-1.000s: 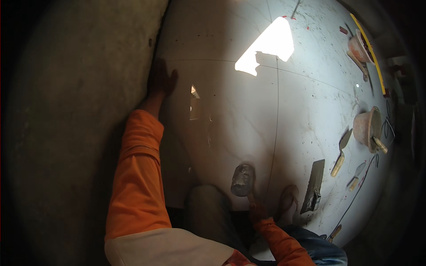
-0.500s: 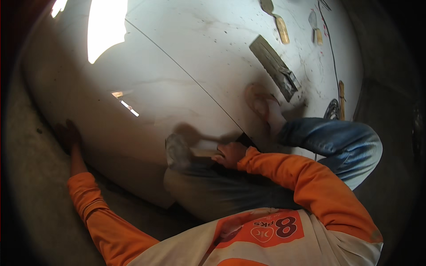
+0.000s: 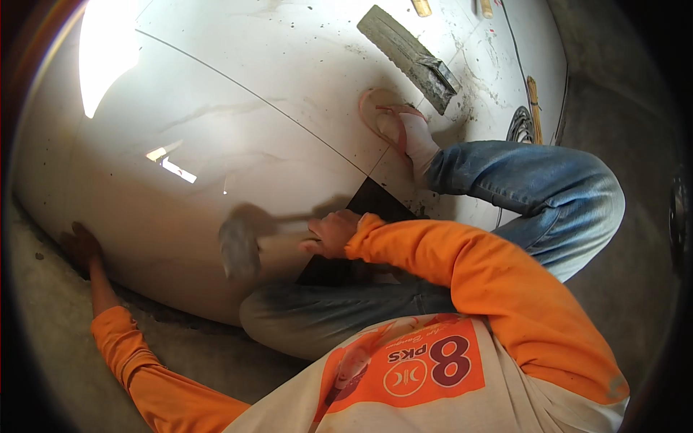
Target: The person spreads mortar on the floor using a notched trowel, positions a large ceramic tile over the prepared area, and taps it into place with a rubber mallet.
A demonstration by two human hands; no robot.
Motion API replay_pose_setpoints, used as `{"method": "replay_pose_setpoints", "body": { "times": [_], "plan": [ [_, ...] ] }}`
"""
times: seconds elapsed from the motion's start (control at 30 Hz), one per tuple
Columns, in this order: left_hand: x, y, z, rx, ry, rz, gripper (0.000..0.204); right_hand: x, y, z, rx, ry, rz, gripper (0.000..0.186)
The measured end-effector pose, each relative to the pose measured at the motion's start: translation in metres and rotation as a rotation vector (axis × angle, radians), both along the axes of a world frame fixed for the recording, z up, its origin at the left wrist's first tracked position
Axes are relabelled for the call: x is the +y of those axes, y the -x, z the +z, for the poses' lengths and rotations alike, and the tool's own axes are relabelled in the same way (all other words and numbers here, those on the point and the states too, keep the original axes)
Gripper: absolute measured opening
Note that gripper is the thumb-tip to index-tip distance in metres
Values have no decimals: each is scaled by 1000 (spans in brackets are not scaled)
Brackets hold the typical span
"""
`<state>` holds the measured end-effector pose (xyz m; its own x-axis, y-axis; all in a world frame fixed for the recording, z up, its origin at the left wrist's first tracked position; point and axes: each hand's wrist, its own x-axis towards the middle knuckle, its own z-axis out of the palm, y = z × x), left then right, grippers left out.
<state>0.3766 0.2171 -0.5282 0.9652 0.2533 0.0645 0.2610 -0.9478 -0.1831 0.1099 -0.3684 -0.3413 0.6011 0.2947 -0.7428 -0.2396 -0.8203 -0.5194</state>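
Note:
My right hand point(image 3: 336, 232) is closed around the pale handle of a mallet point(image 3: 240, 249). Its grey head, slightly blurred, is over a large glossy white tile point(image 3: 188, 216) with faint marble veining; whether it touches the surface I cannot tell. Far to the left, my left hand point(image 3: 83, 245) lies with its fingers spread at the tile's outer edge, holding nothing. A thin dark joint line point(image 3: 253, 94) runs diagonally across the tiled surface. Beside my right hand a dark strip point(image 3: 372, 200) shows, partly covered by my arm and leg.
A cement-smeared flat trowel point(image 3: 397, 50) lies beyond my sandalled foot point(image 3: 393, 123). Two wooden tool handles point(image 3: 421, 7) show at the top edge. On the right are a coiled cable point(image 3: 519, 126) and a thin wooden stick point(image 3: 534, 108). Rough grey floor point(image 3: 43, 289) borders the tiles.
The view has shifted, so the floor tools appear higher and further left. The mallet head has swung out away from my leg over the tile. My left hand stays at the tile's edge.

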Motion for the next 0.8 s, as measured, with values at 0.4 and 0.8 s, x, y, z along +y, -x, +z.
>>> {"method": "replay_pose_setpoints", "body": {
  "times": [0.4, 0.8],
  "plan": [
    [-90, 19, -39, 18, -69, 249, 83, -48, 0, -21, 201, 51, 150, 65],
    [-517, 142, 44, 223, 299, -475, 68, -227, -109, 117, 35, 518, 721, 67]
  ]
}}
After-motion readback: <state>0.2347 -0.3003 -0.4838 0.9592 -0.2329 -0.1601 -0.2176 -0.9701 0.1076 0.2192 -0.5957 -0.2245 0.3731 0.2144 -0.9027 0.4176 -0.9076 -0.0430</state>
